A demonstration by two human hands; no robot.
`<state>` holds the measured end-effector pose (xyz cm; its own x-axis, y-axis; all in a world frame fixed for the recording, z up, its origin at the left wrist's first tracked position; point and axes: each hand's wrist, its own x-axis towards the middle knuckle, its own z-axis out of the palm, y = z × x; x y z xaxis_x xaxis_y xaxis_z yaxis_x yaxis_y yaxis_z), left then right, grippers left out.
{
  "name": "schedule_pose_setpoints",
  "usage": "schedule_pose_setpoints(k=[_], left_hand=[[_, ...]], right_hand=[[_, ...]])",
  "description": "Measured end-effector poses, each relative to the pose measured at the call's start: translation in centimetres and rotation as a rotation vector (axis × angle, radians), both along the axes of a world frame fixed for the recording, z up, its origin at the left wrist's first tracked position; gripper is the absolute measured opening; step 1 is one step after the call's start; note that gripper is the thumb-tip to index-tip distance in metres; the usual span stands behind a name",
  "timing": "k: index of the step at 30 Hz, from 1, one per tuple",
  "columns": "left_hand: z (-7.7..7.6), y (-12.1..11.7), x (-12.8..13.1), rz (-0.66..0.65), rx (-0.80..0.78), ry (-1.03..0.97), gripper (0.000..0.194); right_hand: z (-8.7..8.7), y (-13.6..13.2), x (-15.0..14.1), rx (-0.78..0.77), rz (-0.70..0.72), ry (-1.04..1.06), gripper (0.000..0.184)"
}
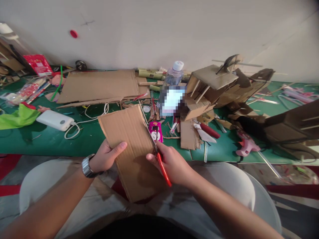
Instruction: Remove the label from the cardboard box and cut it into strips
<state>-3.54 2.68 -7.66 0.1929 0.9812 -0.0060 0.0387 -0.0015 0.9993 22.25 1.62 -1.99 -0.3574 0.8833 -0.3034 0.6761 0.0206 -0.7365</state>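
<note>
A rectangular piece of corrugated cardboard [129, 146] is held over my lap, tilted away from me. My left hand [106, 156], with a metal watch on the wrist, grips its left edge, thumb on top. My right hand [171, 162] is closed on a red-handled cutter [163, 167] whose blade lies against the cardboard's right edge.
The green table [94, 136] carries a large flat cardboard sheet [99, 86], a white power bank [55, 119] with cable, a water bottle [173, 75], a cardboard model [211, 86], a pink glue gun [245, 146], a pink socket [156, 131] and many scraps. A pale wall stands behind.
</note>
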Motion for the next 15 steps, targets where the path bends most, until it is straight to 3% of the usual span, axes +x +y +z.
schedule_pose_setpoints(k=[6,15], left_hand=[[-0.2,0.0,0.0,0.043,-0.048,-0.040,0.049],[0.4,1.6,-0.4,0.409,-0.040,-0.235,0.040]], right_hand=[[0.0,0.0,0.3,0.005,0.006,0.093,0.057],[0.7,-0.1,0.4,-0.031,0.148,0.016,0.042]])
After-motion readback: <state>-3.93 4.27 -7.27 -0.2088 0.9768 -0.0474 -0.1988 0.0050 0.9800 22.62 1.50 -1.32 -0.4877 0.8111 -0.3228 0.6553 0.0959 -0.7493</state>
